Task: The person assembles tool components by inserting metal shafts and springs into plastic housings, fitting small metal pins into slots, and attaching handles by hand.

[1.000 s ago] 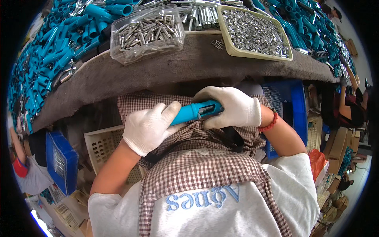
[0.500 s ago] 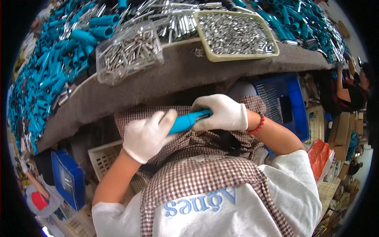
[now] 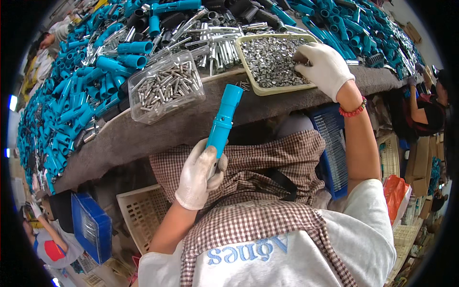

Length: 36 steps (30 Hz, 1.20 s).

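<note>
A teal plastic tube (image 3: pixel 224 119) with a collar partway along it stands up, slightly tilted, from my white-gloved left hand (image 3: pixel 198 177). The fingers are wrapped around its lower end, in front of the checked apron. At the far side, my gloved right hand (image 3: pixel 322 67) reaches into a pale yellow tray (image 3: pixel 282 89) filled with small shiny metal pieces (image 3: pixel 267 60). Its bare fingertips are curled down among the pieces, and what lies between them is hidden. Left of the tray sits a clear plastic box (image 3: pixel 167 109) of short metal pins (image 3: pixel 169 86).
Teal tubes (image 3: pixel 71 95) are heaped along the bench's left, with more tubes (image 3: pixel 354 28) at far right. Metal tubes (image 3: pixel 222 52) lie behind the containers. Blue crates (image 3: pixel 91 229) and a cream basket (image 3: pixel 143 215) stand below the grey bench edge (image 3: pixel 167 129). Other people work at both sides.
My right hand has left the teal tube and moved forward and right into the yellow tray. My left hand has swung the tube from lying sideways to pointing away from me.
</note>
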### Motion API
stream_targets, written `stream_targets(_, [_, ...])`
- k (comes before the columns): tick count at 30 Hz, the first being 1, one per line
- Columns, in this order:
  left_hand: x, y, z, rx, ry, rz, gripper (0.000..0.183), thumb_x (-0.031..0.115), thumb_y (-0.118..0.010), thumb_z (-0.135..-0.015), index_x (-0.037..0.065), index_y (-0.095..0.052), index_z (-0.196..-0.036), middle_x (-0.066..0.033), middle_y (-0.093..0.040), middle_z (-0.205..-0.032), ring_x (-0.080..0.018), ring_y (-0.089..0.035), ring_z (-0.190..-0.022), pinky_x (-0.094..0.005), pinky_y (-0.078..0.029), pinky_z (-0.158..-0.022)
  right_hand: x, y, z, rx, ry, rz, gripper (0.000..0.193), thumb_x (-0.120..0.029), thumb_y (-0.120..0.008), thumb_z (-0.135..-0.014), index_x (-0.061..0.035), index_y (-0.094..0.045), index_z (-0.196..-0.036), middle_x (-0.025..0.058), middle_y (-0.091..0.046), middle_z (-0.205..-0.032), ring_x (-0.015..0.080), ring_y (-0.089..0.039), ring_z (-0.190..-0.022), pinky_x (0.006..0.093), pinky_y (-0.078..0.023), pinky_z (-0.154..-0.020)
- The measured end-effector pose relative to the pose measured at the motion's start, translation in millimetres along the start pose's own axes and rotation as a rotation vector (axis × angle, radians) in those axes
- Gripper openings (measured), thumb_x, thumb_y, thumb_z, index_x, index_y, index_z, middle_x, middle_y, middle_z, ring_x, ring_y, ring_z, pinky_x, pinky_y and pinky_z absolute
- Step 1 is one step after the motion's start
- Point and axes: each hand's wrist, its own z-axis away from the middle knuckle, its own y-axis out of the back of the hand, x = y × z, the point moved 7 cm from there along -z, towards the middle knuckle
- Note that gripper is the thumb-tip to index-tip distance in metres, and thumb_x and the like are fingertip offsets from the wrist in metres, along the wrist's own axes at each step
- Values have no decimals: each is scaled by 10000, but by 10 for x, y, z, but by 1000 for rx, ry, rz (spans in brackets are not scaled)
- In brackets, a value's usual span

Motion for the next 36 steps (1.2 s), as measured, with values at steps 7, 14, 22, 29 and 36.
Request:
stream_targets(7, [-119,25,-13,-126,83,249,463,377,-390,-1017,-24,-464,-1236,-40,-554,-744,-34,-279,-364,-189,-207,-329,84,-19,32,122,-28,-161,171,-139,-649,-812,-30,-644,-943,137,-645,-880,300,-628,-849,368,-495,-772])
stream_targets(14, [-183,30,-28,-220,130,407,453,386,-411,-1014,-4,-468,-1236,-45,-576,-755,-34,-298,-377,-187,-212,-334,132,-12,70,226,-132,-357,186,-64,-623,-826,-48,-642,-1010,110,-661,-916,237,-657,-863,318,-508,-782])
stream_targets(22, [-122,10,5,-142,83,223,469,388,-417,-1008,-21,-465,-1233,-41,-547,-740,-35,-289,-374,-193,-214,-334,-127,224,129,466,111,-35,163,-119,-650,-796,-98,-705,-948,93,-670,-957,277,-633,-915,343,-506,-806])
stream_targets(29, [-92,84,48,-41,60,16,515,439,-498,-968,-19,-476,-1202,-38,-530,-701,-42,-300,-378,-197,-216,-338,-1092,402,387,257,319,-477,198,-99,-718,-737,-84,-684,-932,78,-654,-909,269,-642,-815,361,-524,-740])
stream_targets(36, [-222,77,76,-302,142,338,540,466,-440,-985,-41,-490,-1165,-71,-513,-566,-62,-294,-305,-210,-216,-293,-1350,136,430,145,391,-583,417,-111,-729,-724,-77,-592,-1116,116,-608,-1036,303,-614,-907,392,-515,-773])
